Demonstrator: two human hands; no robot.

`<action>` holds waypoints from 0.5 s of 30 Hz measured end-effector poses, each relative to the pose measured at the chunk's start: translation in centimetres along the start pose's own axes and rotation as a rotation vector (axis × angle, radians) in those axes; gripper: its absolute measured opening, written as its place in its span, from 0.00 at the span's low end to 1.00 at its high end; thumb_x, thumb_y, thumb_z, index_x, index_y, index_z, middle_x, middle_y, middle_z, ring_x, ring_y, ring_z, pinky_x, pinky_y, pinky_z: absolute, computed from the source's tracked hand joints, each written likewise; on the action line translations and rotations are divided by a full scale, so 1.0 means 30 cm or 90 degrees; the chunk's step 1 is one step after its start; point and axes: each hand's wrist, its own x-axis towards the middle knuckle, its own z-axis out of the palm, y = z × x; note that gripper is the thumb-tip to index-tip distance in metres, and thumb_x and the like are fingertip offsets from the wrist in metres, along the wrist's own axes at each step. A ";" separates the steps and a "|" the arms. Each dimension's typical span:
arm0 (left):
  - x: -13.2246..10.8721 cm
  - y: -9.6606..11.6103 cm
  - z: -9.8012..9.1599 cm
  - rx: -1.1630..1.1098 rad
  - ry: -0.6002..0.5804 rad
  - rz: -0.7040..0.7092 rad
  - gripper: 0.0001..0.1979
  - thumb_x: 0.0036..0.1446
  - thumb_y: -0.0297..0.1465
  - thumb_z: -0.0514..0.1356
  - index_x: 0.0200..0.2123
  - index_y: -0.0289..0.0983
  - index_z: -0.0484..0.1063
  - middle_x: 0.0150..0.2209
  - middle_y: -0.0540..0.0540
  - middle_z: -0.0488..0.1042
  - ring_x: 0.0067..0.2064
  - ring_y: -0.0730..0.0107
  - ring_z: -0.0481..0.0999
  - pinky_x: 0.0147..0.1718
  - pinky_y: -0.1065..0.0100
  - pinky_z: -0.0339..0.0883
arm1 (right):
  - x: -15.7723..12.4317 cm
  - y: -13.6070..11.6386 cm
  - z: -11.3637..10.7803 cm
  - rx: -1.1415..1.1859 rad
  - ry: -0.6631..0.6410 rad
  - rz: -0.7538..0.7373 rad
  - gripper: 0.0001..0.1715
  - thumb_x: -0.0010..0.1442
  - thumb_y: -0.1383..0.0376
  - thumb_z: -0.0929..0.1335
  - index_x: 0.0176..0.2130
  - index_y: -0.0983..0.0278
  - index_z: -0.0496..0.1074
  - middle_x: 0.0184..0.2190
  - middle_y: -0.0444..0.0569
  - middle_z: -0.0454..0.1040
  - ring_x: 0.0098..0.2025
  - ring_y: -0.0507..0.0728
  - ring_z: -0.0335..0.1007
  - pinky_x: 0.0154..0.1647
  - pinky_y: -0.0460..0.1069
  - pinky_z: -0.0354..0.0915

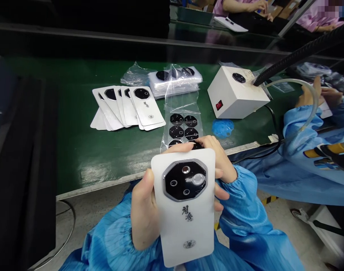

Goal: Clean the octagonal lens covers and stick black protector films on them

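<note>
White phone back cover point(185, 229) is grasped by the left hand point(142, 212) and right hand point(214, 158); slipping fingers point(222, 192) could scratch its camera module point(185, 180).

One head-worn view looks forward and down, close above the left hand point(142, 214) and right hand point(217, 158). The table point(75, 150) lies just beyond.

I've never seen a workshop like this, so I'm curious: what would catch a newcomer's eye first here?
First comes the white phone-shaped back panel, held up close in the left hand and right hand, with its glossy octagonal black camera plate. Beyond it, a fan of matching panels lies on the green workbench, and a white box with a red switch stands to the right.
</note>
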 end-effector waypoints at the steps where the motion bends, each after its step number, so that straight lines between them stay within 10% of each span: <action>1: 0.001 -0.001 -0.002 -0.001 0.000 0.008 0.20 0.59 0.43 0.49 0.51 0.46 0.66 0.44 0.40 0.76 0.44 0.49 0.76 0.43 0.49 0.67 | -0.001 0.000 0.000 -0.003 0.000 -0.005 0.15 0.60 0.66 0.60 0.48 0.65 0.62 0.41 0.57 0.67 0.44 0.65 0.61 0.43 0.61 0.63; 15: 0.007 0.006 -0.051 0.030 0.060 0.060 0.26 0.60 0.44 0.45 0.60 0.46 0.50 0.43 0.38 0.77 0.43 0.47 0.78 0.40 0.47 0.70 | -0.029 0.034 -0.021 -0.025 0.049 -0.098 0.22 0.61 0.59 0.63 0.53 0.63 0.63 0.41 0.55 0.68 0.42 0.64 0.64 0.39 0.60 0.64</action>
